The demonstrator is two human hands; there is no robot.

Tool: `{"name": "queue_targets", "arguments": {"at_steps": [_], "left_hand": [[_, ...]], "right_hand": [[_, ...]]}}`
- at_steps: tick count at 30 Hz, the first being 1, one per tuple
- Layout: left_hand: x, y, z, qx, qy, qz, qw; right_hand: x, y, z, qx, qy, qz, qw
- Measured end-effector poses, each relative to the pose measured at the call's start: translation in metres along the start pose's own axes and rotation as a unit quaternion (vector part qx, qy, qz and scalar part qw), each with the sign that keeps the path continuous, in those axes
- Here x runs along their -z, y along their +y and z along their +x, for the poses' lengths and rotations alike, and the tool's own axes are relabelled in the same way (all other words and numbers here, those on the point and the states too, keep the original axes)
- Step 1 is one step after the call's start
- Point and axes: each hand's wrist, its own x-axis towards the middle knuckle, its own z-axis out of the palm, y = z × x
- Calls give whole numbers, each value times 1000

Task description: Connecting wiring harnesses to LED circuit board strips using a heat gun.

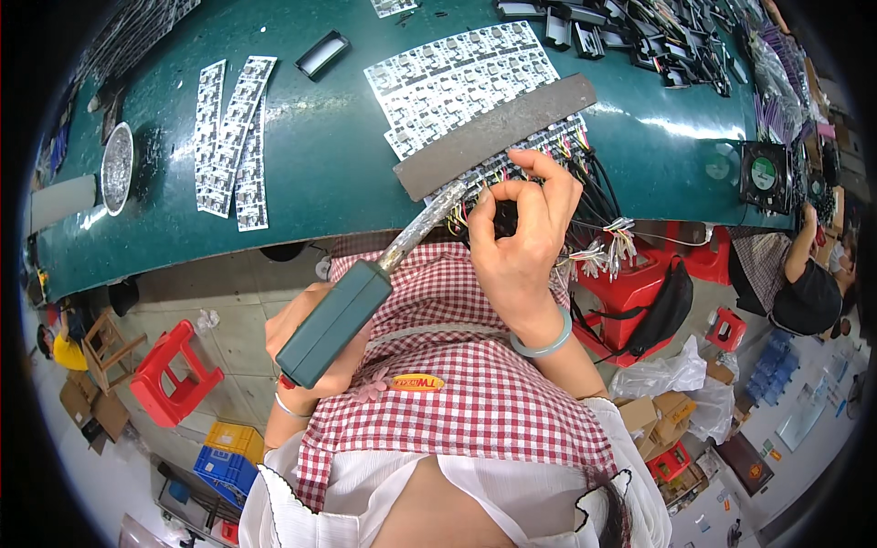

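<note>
My left hand [343, 370] is closed around the green handle of a soldering iron [333, 320]. Its metal shaft slants up to the right, and the tip reaches the near edge of a white circuit board panel [461, 78]. A grey flat bar [498, 135] lies slantwise across the panel. By the tip, my right hand [523, 247] pinches with thumb and index finger; what sits between them is too small to make out. Coloured wires [585, 142] run along that edge, and black cables with pale stripped ends [607, 248] hang over the table's front.
Circuit board strips [233, 137] and a round metal dish [117, 169] lie on the green table [311, 183] at left. A black housing [322, 55] lies behind; more are heaped back right. A small fan [766, 176] stands right. Red stools [175, 373] are below; another person [804, 283] sits right.
</note>
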Motion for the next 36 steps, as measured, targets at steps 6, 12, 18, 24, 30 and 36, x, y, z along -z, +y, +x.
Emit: {"name": "queue_targets", "arguments": {"at_steps": [6, 12, 18, 24, 30, 36], "left_hand": [[0, 0, 0, 9, -11, 3, 1000], [-2, -1, -1, -6, 4, 20, 1000], [-4, 2, 5, -2, 9, 25, 1000], [-5, 2, 6, -6, 12, 44, 999], [-6, 1, 5, 20, 12, 15, 1000], [-6, 1, 6, 14, 11, 26, 1000]], "right_hand": [[1, 1, 0, -11, 10, 28, 999], [0, 3, 0, -36, 34, 75, 996], [2, 2, 3, -43, 34, 68, 996], [4, 2, 3, -55, 35, 87, 994], [8, 1, 4, -55, -7, 47, 997], [8, 2, 6, -35, -26, 22, 999]]}}
